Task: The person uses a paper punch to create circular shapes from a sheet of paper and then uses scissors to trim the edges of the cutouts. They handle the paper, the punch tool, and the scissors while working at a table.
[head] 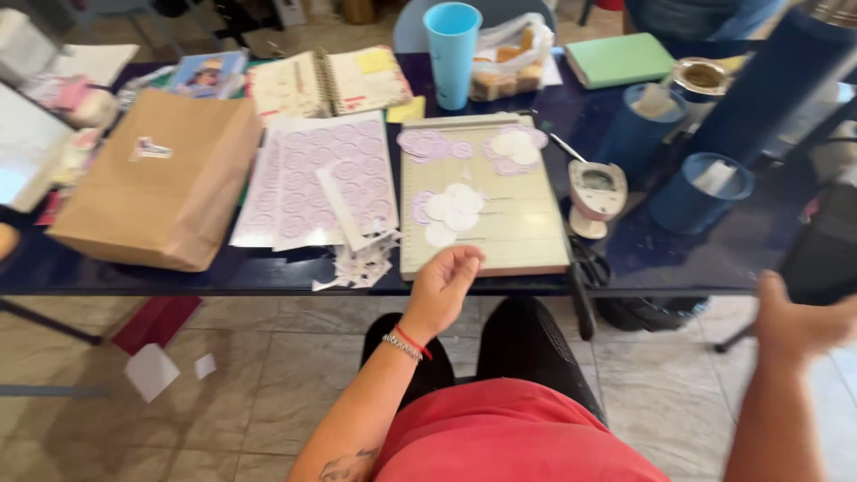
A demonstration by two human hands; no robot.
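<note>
My left hand [444, 284] hovers at the front edge of a beige cutting board [518, 223], fingers loosely curled, holding nothing. Piles of round paper cutouts [451, 210] lie on the board, more [513, 147] near its far end. My right hand [799, 323] is out to the right, off the table, blurred, near a black object [826, 245]; whether it holds anything is unclear. A paper punch [596, 192] lies right of the board.
A brown paper bag [161, 183] lies at left beside lilac printed sheets [326, 178] and paper scraps [357, 266]. A blue cup [452, 52], open notebook [330, 82], green pad [619, 59] and dark blue paper rolls [701, 192] stand behind. Scissors [580, 277] hang over the table edge.
</note>
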